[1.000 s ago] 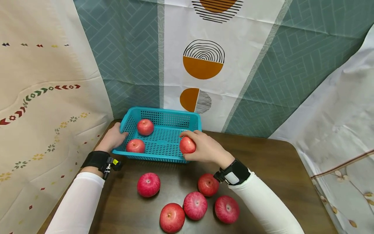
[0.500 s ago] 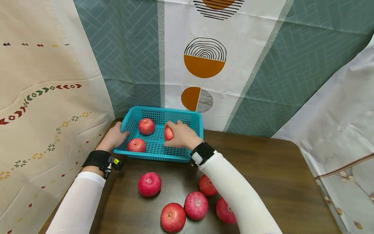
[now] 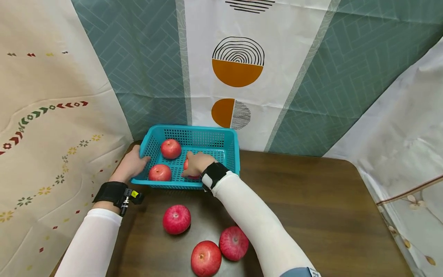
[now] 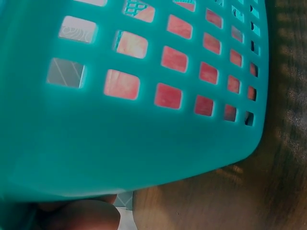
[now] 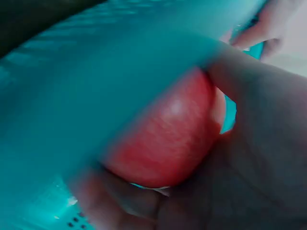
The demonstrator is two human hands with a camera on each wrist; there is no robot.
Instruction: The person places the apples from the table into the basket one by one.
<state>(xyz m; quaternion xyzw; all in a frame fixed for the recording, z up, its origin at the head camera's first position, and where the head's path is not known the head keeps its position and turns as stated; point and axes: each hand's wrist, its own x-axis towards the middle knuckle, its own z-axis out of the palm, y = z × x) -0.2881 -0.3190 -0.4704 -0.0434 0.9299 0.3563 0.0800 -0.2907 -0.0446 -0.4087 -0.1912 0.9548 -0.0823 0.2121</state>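
A turquoise plastic basket (image 3: 214, 132) stands at the back of the table. My left hand (image 3: 130, 164) grips its left rim, the thumb over the edge; in the left wrist view one fingertip (image 4: 88, 214) shows under the basket wall (image 4: 120, 143). Inside the basket my right hand (image 3: 199, 163) holds a red apple (image 3: 185, 164), low and near the front wall. The right wrist view shows that apple (image 5: 168, 136) between thumb and fingers, partly hidden by the basket's edge. Two more apples lie at the basket's left, one at the back (image 3: 171, 149) and one in front (image 3: 160, 172).
On the brown table (image 3: 294, 200) in front of the basket lie a dark pink apple (image 3: 177, 219), a red apple (image 3: 205, 258) and another dark pink apple (image 3: 233, 243). My right sleeve (image 3: 259, 215) covers part of the table. A patterned cloth (image 3: 238, 88) hangs behind.
My right hand has carried its apple from the basket's right front leftward and down into the basket. The right forearm now hides two apples on the table. The left hand has kept its grip.
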